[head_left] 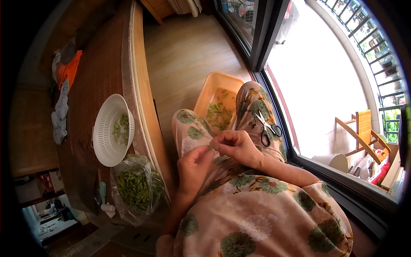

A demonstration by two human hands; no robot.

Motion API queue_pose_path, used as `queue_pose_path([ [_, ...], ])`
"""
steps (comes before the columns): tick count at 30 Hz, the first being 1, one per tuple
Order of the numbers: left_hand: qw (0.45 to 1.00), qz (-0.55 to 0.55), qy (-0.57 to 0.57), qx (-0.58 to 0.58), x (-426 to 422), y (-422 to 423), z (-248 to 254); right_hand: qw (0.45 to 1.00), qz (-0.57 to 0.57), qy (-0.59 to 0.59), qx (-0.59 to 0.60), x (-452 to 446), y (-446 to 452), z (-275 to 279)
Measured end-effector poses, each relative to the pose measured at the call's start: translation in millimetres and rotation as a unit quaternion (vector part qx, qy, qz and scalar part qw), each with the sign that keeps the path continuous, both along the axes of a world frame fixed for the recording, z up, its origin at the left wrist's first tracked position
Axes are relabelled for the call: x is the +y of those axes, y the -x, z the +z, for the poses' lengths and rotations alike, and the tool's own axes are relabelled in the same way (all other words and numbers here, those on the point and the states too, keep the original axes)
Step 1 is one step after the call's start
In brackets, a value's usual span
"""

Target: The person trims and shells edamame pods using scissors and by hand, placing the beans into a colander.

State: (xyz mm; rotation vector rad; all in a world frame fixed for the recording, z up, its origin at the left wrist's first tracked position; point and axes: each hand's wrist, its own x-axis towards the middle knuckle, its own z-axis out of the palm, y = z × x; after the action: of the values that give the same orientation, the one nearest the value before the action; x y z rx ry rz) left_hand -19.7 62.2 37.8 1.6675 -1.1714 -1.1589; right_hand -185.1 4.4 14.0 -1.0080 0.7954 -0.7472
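My left hand (195, 165) and my right hand (237, 147) meet above my lap, fingertips pinched together. Whatever they hold between them is too small to make out. Black-handled scissors (267, 128) lie with blades apart on my right thigh. Beyond my knees, an orange basin (208, 91) on the floor holds water and green pods (219, 113). To my left, a white colander (102, 137) with a few green pieces rests on the brown seat. Beside it sits a clear plastic bag (136, 186) full of green pods.
An orange cloth (69, 68) and a grey cloth (61, 113) lie at the seat's far side. A green-handled tool (103, 192) is near the bag. On my right are a dark door frame (308, 165) and, outside, a wooden folding stool (364, 128).
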Motion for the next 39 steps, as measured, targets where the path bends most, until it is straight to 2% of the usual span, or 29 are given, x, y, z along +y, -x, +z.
queue_pose_path([
  [6,0.993,-0.018,0.046,-0.108,-2,3,3,1.000,0.010,0.004,0.004,0,0,-2],
  [12,0.988,-0.032,0.080,-0.128,-2,5,1,1.000,0.002,-0.007,0.008,0,-1,1],
  [18,0.950,-0.085,0.182,-0.238,-5,12,8,0.999,-0.026,-0.006,0.021,3,-5,0],
  [27,0.937,-0.103,0.208,-0.263,-5,11,5,0.999,-0.052,-0.006,0.011,4,-8,6],
  [30,0.992,-0.050,0.080,-0.090,0,7,-3,0.999,-0.044,-0.023,-0.010,2,-7,9],
  [39,0.997,-0.013,-0.038,0.070,-3,3,-1,0.997,-0.036,-0.051,-0.040,-1,-7,3],
])
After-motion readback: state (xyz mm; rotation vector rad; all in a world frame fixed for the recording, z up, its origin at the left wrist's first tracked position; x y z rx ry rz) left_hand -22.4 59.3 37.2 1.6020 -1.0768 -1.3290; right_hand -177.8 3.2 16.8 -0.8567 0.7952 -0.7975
